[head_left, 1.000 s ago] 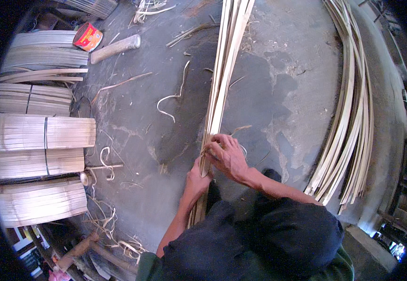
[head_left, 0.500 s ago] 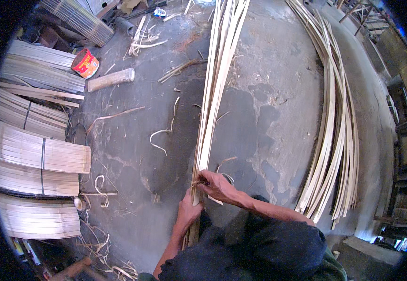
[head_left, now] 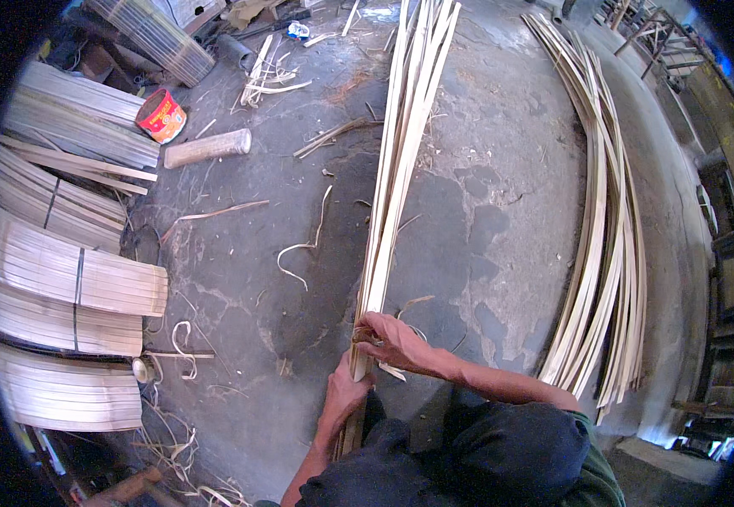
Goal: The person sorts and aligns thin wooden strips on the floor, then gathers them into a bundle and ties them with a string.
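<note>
A long bundle of pale split-bamboo strips [head_left: 388,194] runs from between my legs away across the floor, fanning out at its far end. Low on the bundle, my left hand [head_left: 348,390] is closed around it. Just above, my right hand [head_left: 392,342] has its fingers bent in a pinch against the bundle's side, where a thin brown tie seems to loop around the strips. The fingers partly cover that tie, so its ends are hidden. A short loose end of strip sticks out below the right wrist.
Another bundle of strips [head_left: 595,228] lies on the floor at the right. Stacks of slats [head_left: 88,279], some bound with dark bands, line the left side. Near them are a red tub [head_left: 161,116] and a short cylinder [head_left: 208,149]. Loose scraps [head_left: 270,80] litter the grey floor.
The view has shifted slightly. My right hand's fingers have moved a little at the bundle's side, while my left hand keeps its grip.
</note>
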`<state>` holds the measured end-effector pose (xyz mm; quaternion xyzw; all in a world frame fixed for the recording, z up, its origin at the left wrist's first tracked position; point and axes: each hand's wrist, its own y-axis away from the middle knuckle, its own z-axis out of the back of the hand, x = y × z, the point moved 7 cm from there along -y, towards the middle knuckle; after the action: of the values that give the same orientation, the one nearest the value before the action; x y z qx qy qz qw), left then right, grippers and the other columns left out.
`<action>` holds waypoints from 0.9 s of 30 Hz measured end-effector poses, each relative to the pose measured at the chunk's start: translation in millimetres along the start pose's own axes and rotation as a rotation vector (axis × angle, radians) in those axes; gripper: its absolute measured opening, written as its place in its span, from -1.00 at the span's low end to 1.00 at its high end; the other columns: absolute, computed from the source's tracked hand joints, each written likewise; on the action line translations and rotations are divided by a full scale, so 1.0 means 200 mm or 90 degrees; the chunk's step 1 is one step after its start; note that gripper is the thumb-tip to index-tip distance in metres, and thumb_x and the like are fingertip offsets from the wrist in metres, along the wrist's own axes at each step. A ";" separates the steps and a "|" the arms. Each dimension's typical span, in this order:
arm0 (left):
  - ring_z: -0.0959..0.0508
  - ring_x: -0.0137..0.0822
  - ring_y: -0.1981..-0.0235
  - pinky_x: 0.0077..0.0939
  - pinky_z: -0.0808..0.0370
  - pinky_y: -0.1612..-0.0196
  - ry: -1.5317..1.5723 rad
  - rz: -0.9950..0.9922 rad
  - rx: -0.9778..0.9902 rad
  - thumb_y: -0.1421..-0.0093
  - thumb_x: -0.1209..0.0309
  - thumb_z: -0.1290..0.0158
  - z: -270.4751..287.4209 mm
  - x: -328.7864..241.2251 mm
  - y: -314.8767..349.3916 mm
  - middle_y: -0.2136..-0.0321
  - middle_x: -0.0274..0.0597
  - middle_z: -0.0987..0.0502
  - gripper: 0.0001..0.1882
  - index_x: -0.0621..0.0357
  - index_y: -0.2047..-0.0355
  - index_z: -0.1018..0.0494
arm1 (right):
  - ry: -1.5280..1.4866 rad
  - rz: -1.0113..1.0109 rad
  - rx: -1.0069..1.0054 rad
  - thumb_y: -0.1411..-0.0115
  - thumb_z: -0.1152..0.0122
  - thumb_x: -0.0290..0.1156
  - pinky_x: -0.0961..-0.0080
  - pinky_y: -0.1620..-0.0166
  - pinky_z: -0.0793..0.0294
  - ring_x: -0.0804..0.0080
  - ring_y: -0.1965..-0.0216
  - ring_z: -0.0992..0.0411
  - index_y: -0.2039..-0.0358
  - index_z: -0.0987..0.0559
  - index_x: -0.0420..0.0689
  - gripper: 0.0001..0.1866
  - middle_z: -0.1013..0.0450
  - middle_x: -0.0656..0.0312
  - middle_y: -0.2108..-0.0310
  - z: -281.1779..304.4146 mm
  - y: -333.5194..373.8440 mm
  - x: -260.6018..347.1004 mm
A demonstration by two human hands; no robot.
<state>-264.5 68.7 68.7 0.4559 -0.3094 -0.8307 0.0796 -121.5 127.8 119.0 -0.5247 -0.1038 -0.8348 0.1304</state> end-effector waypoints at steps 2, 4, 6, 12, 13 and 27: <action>-0.52 0.17 0.01 -0.11 -0.44 -0.03 -0.008 0.005 -0.004 0.00 0.33 -0.16 0.00 0.00 0.00 0.11 0.21 -0.54 -0.31 0.08 -0.19 -0.26 | -0.042 -0.036 0.013 -0.23 -0.16 -0.36 0.22 0.17 -0.49 0.01 0.23 -0.52 0.15 -0.43 -0.27 -0.73 -0.52 -0.06 0.29 -0.02 -0.01 -0.07; -0.52 0.17 0.01 -0.11 -0.44 -0.04 -0.010 0.007 0.000 0.00 0.32 -0.16 0.00 -0.02 0.00 0.10 0.20 -0.54 -0.30 0.07 -0.20 -0.25 | -0.048 -0.061 0.013 -0.24 -0.16 -0.34 0.21 0.18 -0.49 0.02 0.25 -0.53 0.15 -0.44 -0.26 -0.72 -0.52 -0.07 0.31 -0.03 0.01 -0.13; -0.52 0.16 0.00 -0.12 -0.44 -0.04 -0.006 0.005 0.007 0.00 0.31 -0.16 0.01 -0.03 0.01 0.09 0.19 -0.53 -0.29 0.06 -0.20 -0.25 | -0.018 -0.070 0.002 -0.25 -0.16 -0.31 0.20 0.20 -0.49 0.05 0.28 -0.54 0.14 -0.45 -0.26 -0.71 -0.52 -0.08 0.35 0.00 -0.01 -0.12; -0.54 0.11 0.02 -0.16 -0.44 -0.06 -0.016 -0.054 0.002 -0.03 0.25 -0.19 0.01 -0.01 0.02 0.09 0.16 -0.54 -0.21 0.04 -0.28 -0.16 | 0.088 -0.168 0.199 -0.32 0.00 -0.22 0.19 0.30 -0.45 0.09 0.46 -0.51 0.27 -0.54 -0.30 -0.66 -0.48 -0.17 0.43 0.08 -0.05 -0.13; -0.55 0.08 0.03 -0.18 -0.44 -0.06 -0.014 -0.080 0.042 -0.03 0.25 -0.19 0.00 0.01 0.01 0.09 0.13 -0.54 -0.18 0.02 -0.30 -0.13 | 0.044 -0.167 0.208 -0.34 0.07 -0.18 0.27 0.32 -0.43 0.21 0.45 -0.47 0.33 -0.56 -0.31 -0.58 -0.51 -0.03 0.44 0.06 -0.03 -0.17; -0.46 -0.06 -0.09 -0.29 -0.38 -0.12 0.035 -0.099 0.082 -0.05 0.45 -0.13 0.06 -0.13 0.21 -0.17 0.06 -0.33 -0.01 -0.10 -0.42 0.15 | -0.148 -0.143 0.325 -0.43 0.11 -0.20 0.50 0.39 -0.27 0.56 0.48 -0.20 0.26 -0.45 -0.16 -0.70 -0.21 0.38 0.57 0.18 0.28 0.20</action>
<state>-265.5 51.2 117.3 0.5051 -0.3235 -0.8001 -0.0063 -90.0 80.5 173.1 -0.5523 -0.3815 -0.7254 0.1524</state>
